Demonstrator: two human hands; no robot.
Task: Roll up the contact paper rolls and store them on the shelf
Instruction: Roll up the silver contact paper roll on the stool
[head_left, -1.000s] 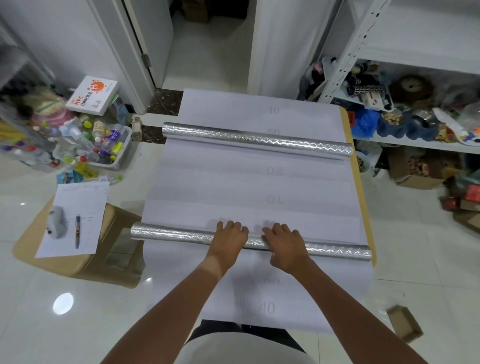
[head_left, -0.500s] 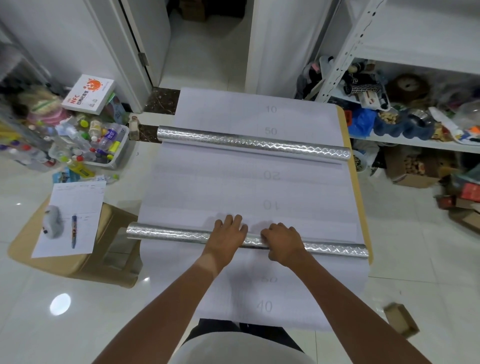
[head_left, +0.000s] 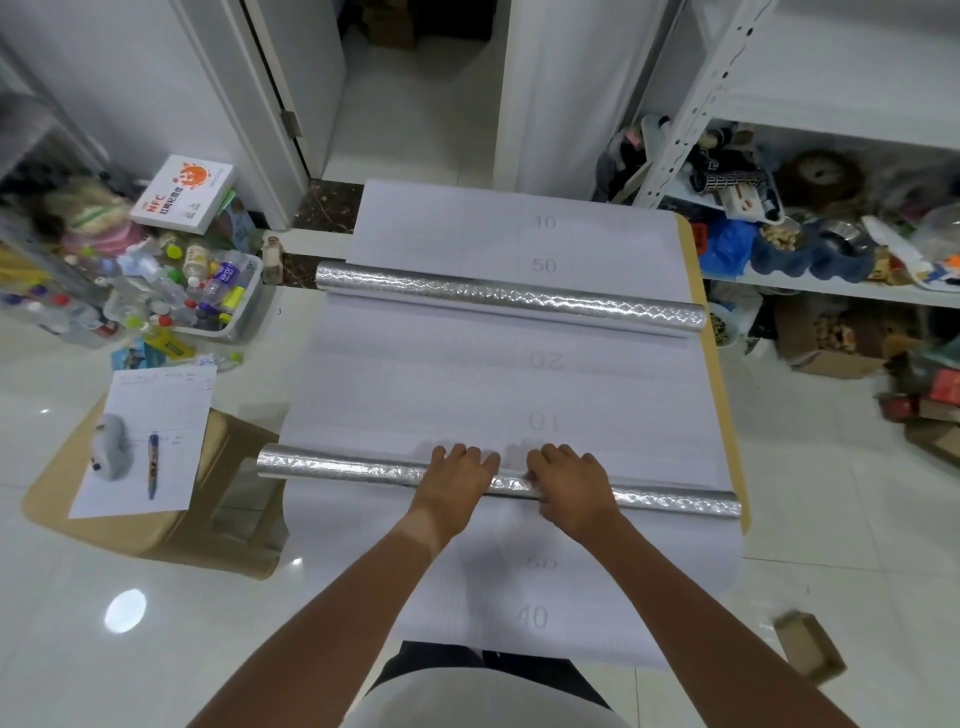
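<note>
Two silver embossed contact paper rolls lie across a small table (head_left: 719, 415) on their own unrolled white backing sheets. The near roll (head_left: 343, 467) stretches from the table's left overhang to its right edge. My left hand (head_left: 457, 480) and my right hand (head_left: 569, 486) rest side by side on top of its middle, palms down, fingers curled over it. The far roll (head_left: 511, 301) lies parallel further back, untouched. White backing (head_left: 493, 395) printed with numbers spreads between the rolls and hangs over the near edge. A white metal shelf (head_left: 831, 111) stands at the right.
The shelf's lower levels hold cluttered toys and bags (head_left: 810, 244). On the floor at left sit a bin of bottles (head_left: 208, 296), a cardboard box (head_left: 171, 519) with a paper sheet and pen, and a white box (head_left: 182, 195). A small carton (head_left: 808, 652) lies at the lower right. An open doorway (head_left: 415, 104) is ahead.
The near roll has rolled slightly away from me under both hands, taking up a little more backing. My fingers have curled tighter over it. The far roll has stayed put.
</note>
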